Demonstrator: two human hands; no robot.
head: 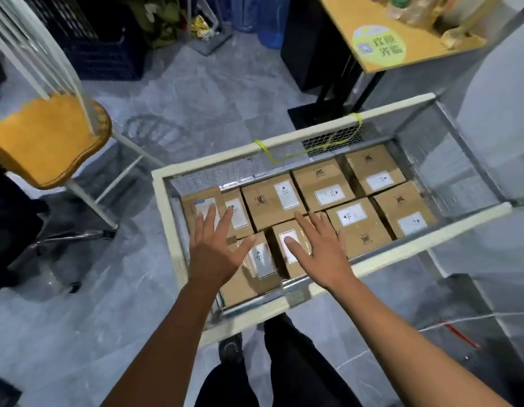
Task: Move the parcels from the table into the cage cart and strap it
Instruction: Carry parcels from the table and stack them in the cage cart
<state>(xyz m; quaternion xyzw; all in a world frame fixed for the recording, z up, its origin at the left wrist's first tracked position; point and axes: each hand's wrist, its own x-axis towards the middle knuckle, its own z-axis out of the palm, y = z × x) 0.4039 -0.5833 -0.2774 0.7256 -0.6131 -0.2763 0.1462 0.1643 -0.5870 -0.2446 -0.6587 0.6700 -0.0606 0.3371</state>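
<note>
Both my hands are flat and spread wide, and they hold nothing. My left hand [213,254] is over the parcels at the left end of the cage cart [255,315]. My right hand [319,248] is over the next ones along the near rim, with its thumb across a white label. I cannot tell if my palms already touch the cardboard or hang just above it.

The parcels [322,186] lie inside the cart in two rows, close together, from the left end to the right end. I judge that loading is almost finished and that this step is to settle them before strapping. To do it well I should press with flat palms, not with fingertips, and push the near-left parcels toward their corner so no top stands above the others. The one under my left hand may sit higher; I cannot be sure.

The yellow strap [261,146] is looped on the far rim and hangs down inside the mesh. To reach it I must lean over the whole layer.

The near rim is just in front of my legs. A chair [49,139] stands well apart from the left end, with open floor between. At the right end a large white surface [504,113] is just beside the cart, so there is little room there.
</note>
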